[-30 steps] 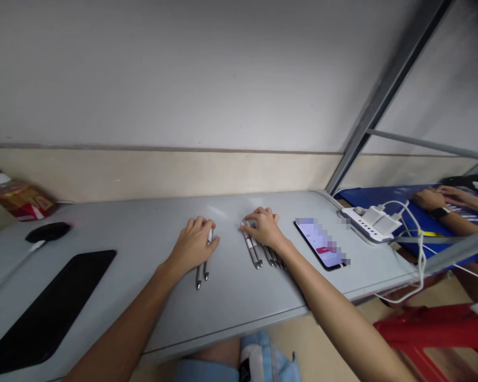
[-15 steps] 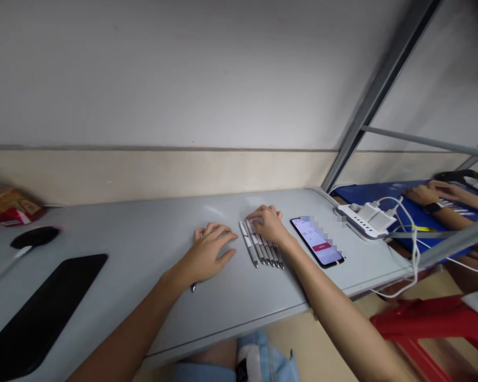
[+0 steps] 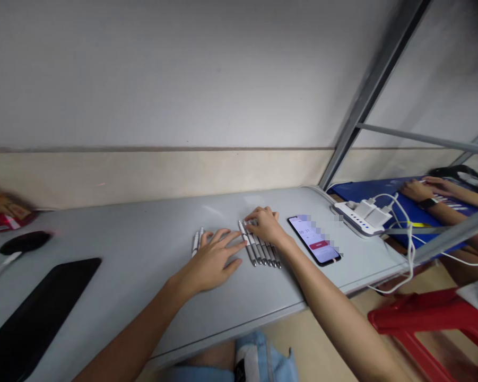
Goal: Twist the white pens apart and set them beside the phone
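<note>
My left hand (image 3: 215,260) lies flat on the grey table (image 3: 143,249), fingers spread, fingertips reaching a row of several grey-and-white pens (image 3: 262,252). Two more pens (image 3: 196,241) stick out from under that hand's far side. My right hand (image 3: 266,225) rests on the far ends of the row of pens, fingers bent down on them. A phone (image 3: 314,240) with a lit screen lies just right of the pens.
A black mat (image 3: 35,313) and a black mouse (image 3: 24,241) lie at the left, a red packet (image 3: 3,212) behind them. A white power strip (image 3: 360,218) with cables sits at the right. Another person's hands (image 3: 422,188) work on a blue surface. A red stool (image 3: 433,323) stands below.
My left hand has slid right across the table towards the row of pens, carrying its two pens along. My right hand has stayed on the row. The view has shifted slightly right.
</note>
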Available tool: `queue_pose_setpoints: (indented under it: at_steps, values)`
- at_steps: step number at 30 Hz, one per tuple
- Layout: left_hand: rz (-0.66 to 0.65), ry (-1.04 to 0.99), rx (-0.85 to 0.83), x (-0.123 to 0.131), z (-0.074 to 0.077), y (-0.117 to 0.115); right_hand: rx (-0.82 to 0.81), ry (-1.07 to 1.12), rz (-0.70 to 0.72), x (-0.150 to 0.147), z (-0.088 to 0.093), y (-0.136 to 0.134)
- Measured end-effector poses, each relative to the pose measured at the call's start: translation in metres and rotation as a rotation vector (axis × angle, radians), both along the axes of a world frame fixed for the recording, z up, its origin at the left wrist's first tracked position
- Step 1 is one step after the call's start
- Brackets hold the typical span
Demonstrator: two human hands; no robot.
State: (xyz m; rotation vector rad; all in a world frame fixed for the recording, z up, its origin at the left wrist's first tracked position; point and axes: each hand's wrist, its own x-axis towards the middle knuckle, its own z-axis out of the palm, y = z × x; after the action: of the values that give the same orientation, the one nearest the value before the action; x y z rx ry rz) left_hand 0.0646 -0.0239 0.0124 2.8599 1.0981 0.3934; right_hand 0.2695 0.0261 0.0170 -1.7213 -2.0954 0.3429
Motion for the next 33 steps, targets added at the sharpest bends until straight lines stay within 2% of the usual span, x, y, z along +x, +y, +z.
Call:
queue_pose_setpoints:
  at_steps: [12, 26, 29, 33]
  values:
    - [-0.010, 0.000, -0.030, 0.000, -0.003, 0.003, 0.015, -0.005, -0.006, -0.001, 0.000, -0.001]
    - [0.001, -0.030, 0.037, 0.003, -0.005, 0.004, 0.030, 0.010, -0.010, -0.001, 0.002, -0.003]
    - [0.109, -0.045, 0.095, -0.001, -0.001, 0.008, 0.061, 0.049, -0.053, 0.003, 0.005, -0.003]
    - [0.372, 0.013, 0.212, -0.012, 0.005, 0.014, 0.079, 0.097, -0.120, 0.009, 0.009, -0.002]
